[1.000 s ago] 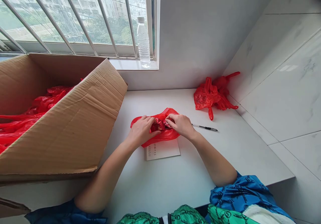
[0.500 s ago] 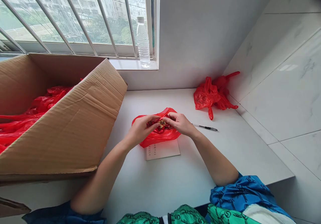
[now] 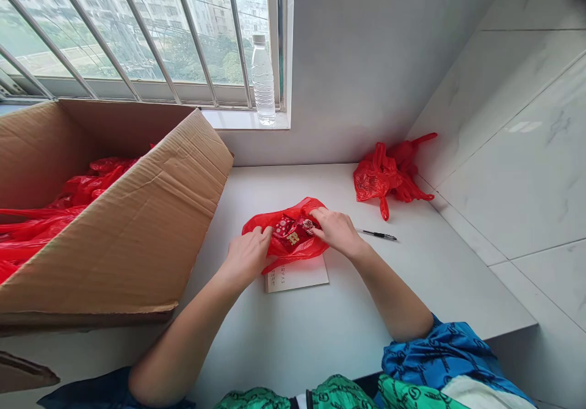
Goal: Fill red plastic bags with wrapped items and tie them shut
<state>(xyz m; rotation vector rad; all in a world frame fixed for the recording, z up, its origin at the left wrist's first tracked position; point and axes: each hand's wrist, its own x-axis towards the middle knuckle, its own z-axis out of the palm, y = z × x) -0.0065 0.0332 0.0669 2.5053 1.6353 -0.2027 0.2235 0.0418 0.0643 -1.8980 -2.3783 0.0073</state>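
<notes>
- Your left hand (image 3: 249,251) is resting at the left side of an open red bag (image 3: 300,253), its fingers bending over the rim; I cannot tell whether they are pinching the plastic.
- Your right hand (image 3: 339,229) is reaching over the bag's right side, thumb and forefinger standing apart beside the shiny packets (image 3: 292,237); I cannot tell whether they are gripping anything.
- The packets are lying inside the bag, between your two hands, and one is showing gold lettering.
- The bag is sitting on the table (image 3: 297,329), in front of you, its near edge overlapping a notebook (image 3: 304,273).
- A pen (image 3: 379,235) is lying just beyond your right wrist.
- More red bags (image 3: 378,174) are slumping together in the far right corner of the table.
- A cardboard box (image 3: 137,238) is standing open on your left, and crumpled red plastic (image 3: 68,195) is filling part of it.
- A clear bottle (image 3: 263,85) is standing upright on the windowsill (image 3: 229,119).
</notes>
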